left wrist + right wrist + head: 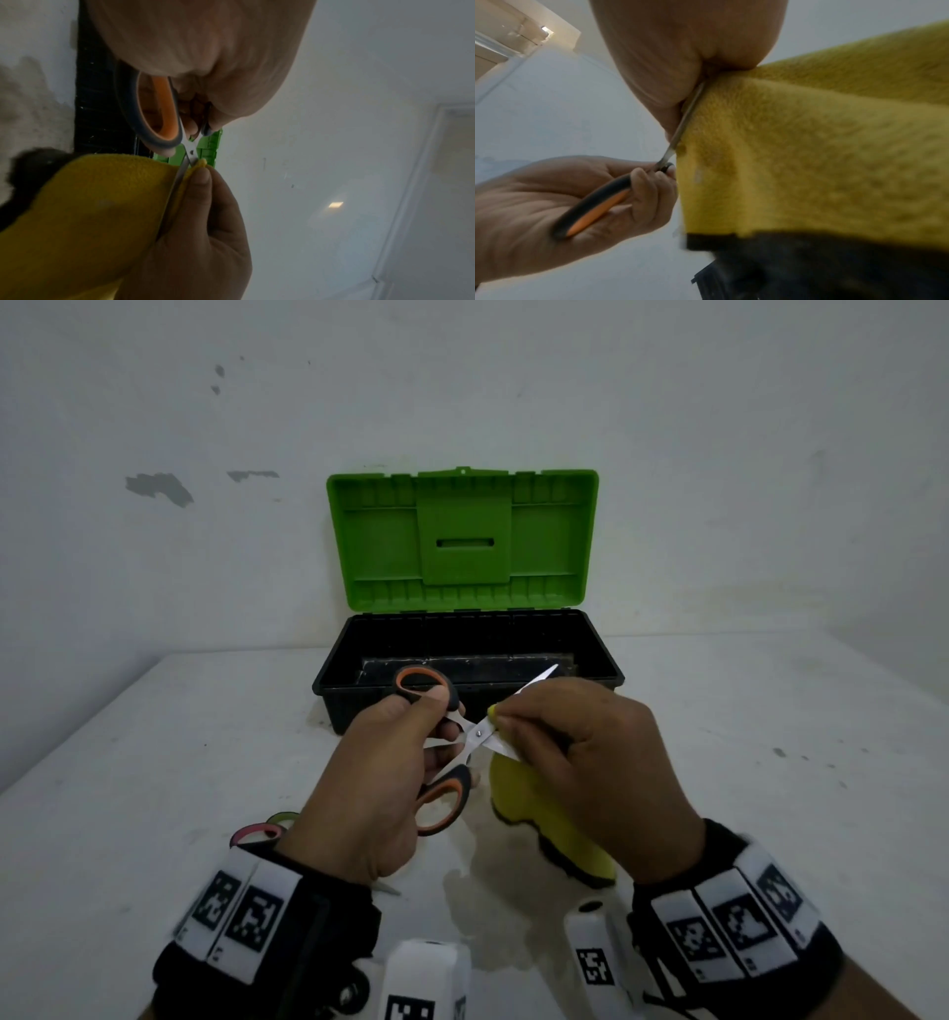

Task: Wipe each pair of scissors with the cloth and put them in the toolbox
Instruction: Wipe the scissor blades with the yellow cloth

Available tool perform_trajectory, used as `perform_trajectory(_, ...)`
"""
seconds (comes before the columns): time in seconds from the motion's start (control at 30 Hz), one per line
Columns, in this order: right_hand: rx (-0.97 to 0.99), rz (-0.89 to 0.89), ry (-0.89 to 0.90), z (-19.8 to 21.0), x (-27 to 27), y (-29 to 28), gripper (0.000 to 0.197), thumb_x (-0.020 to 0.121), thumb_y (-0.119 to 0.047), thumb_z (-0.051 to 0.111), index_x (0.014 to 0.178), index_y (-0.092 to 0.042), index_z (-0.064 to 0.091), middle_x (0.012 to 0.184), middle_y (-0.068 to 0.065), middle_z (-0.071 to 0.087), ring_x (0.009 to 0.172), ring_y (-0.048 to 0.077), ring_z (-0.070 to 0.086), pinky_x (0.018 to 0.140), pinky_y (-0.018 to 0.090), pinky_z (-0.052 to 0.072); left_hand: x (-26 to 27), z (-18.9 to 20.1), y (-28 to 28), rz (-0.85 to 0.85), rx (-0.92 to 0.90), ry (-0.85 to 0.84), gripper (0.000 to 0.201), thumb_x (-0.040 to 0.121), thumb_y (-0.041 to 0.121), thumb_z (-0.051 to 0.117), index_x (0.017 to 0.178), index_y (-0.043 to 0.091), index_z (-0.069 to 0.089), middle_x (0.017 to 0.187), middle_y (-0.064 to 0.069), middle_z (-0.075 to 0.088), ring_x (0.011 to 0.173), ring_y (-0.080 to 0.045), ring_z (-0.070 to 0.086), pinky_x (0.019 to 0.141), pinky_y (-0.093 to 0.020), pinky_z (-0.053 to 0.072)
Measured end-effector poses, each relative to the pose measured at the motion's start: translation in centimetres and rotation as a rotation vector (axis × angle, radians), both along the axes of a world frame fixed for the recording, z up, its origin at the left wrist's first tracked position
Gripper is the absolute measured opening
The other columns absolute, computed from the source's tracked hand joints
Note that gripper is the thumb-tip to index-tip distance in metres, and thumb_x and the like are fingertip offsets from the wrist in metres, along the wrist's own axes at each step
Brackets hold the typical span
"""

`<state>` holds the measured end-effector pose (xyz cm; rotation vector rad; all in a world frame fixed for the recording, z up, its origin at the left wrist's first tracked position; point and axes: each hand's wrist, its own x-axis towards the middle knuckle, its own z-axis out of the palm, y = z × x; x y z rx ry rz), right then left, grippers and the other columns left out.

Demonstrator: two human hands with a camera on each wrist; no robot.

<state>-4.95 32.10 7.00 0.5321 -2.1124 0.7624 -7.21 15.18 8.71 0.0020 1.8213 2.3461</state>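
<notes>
My left hand (pixel 411 742) grips the orange-and-black handles of a pair of scissors (pixel 441 747), whose blades stand spread apart above the table. My right hand (pixel 534 726) pinches the yellow cloth (pixel 518 793) around one blade close to the pivot; the other blade tip points toward the toolbox. In the left wrist view the cloth (pixel 102 203) folds over the blade beside the scissors (pixel 164 113). The right wrist view shows the scissors (pixel 618 188) and the cloth (pixel 808 152) hanging down. The black toolbox (pixel 606 660) stands open behind, its green lid (pixel 462 536) upright.
Another pair of scissors with pink and green handles (pixel 259 829) lies on the white table (pixel 154 762), partly hidden behind my left wrist. A white wall (pixel 719 454) rises right behind the toolbox. Bare tabletop lies at both sides.
</notes>
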Motion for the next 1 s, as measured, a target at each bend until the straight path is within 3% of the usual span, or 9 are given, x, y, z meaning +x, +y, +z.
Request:
perform_trajectory(0.1,-0.093,-0.059,0.002,0.4,-0.4,0.8,0.009,0.086,-0.011,0.073,0.093,-0.014,0.077,0.088,-0.006,0.073,0.083,0.001,0.064,0.08,0.012,0.049,-0.1,0.1,0.0,0.005,-0.009,0.023,0.025,0.099,0.031,0.055,0.093,0.012,0.07,0.075,-0.002,0.06,0.073,-0.02,0.064,0.069,-0.04,0.053)
perform_trajectory(0.17,-0.153,-0.087,-0.015,0.6,-0.6,1.1,0.009,0.085,-0.013,0.073,0.093,-0.016,0.078,0.087,-0.008,0.073,0.082,0.0,0.064,0.078,0.008,0.046,-0.1,0.1,0.1,0.01,-0.014,0.038,0.026,0.099,0.029,0.055,0.09,0.01,0.07,0.075,-0.004,0.059,0.072,-0.02,0.061,0.066,-0.039,0.055)
perform_trajectory(0.27,-0.111,-0.015,-0.047,0.6,-0.2,0.3,0.009,0.084,-0.01,0.075,0.091,-0.015,0.078,0.085,-0.008,0.073,0.079,0.001,0.065,0.076,0.012,0.049,-0.2,0.3,0.1,0.017,-0.016,0.052,0.025,0.099,0.028,0.055,0.09,0.01,0.069,0.077,-0.005,0.057,0.074,-0.02,0.058,0.056,-0.033,0.055)
perform_trajectory(0.33,-0.049,0.003,-0.027,0.4,0.0,-0.1,0.01,0.083,-0.01,0.076,0.091,-0.015,0.079,0.085,-0.007,0.073,0.08,0.001,0.065,0.077,0.014,0.049,-0.3,0.3,0.1,0.02,-0.032,0.056,0.025,0.099,0.03,0.056,0.092,0.011,0.07,0.078,-0.005,0.059,0.078,-0.021,0.059,0.059,-0.034,0.055)
perform_trajectory(0.53,-0.162,-0.131,-0.024,0.9,-1.2,1.2,0.01,0.084,-0.013,0.075,0.091,-0.019,0.078,0.086,-0.011,0.073,0.083,-0.004,0.062,0.077,0.0,0.039,0.0,0.4,0.1,0.026,-0.052,0.065,0.025,0.1,0.029,0.054,0.085,0.014,0.069,0.077,-0.004,0.056,0.079,-0.02,0.058,0.053,-0.029,0.052)
perform_trajectory(0.6,-0.167,-0.129,-0.019,1.0,-1.1,0.9,0.01,0.084,-0.013,0.074,0.091,-0.019,0.078,0.085,-0.013,0.072,0.082,-0.004,0.063,0.077,0.002,0.041,0.0,0.5,0.1,0.033,-0.071,0.071,0.026,0.1,0.03,0.053,0.086,0.015,0.069,0.077,-0.003,0.057,0.079,-0.019,0.057,0.054,-0.029,0.05)
perform_trajectory(0.73,-0.058,-0.026,-0.018,0.8,-0.6,-0.1,0.009,0.085,-0.012,0.074,0.092,-0.016,0.078,0.086,-0.008,0.073,0.082,0.001,0.064,0.079,0.013,0.048,-0.2,0.8,0.0,0.047,-0.072,0.092,0.025,0.1,0.031,0.054,0.091,0.013,0.069,0.073,0.0,0.059,0.077,-0.018,0.057,0.069,-0.034,0.047)
perform_trajectory(0.87,-0.064,-0.044,-0.031,0.5,-1.0,0.0,0.01,0.087,-0.015,0.072,0.095,-0.017,0.078,0.09,-0.009,0.073,0.085,0.0,0.062,0.081,0.016,0.05,-0.1,0.6,0.1,0.078,-0.102,0.118,0.026,0.099,0.032,0.054,0.094,0.011,0.069,0.074,-0.001,0.059,0.077,-0.017,0.058,0.067,-0.033,0.046)
perform_trajectory(1.0,-0.067,-0.055,0.0,0.4,-1.1,-0.2,0.009,0.087,-0.015,0.071,0.093,-0.016,0.077,0.088,-0.008,0.072,0.083,0.001,0.062,0.08,0.018,0.05,0.0,0.5,0.1,0.09,-0.112,0.12,0.027,0.099,0.033,0.054,0.095,0.011,0.069,0.073,0.0,0.06,0.077,-0.019,0.058,0.075,-0.043,0.053)
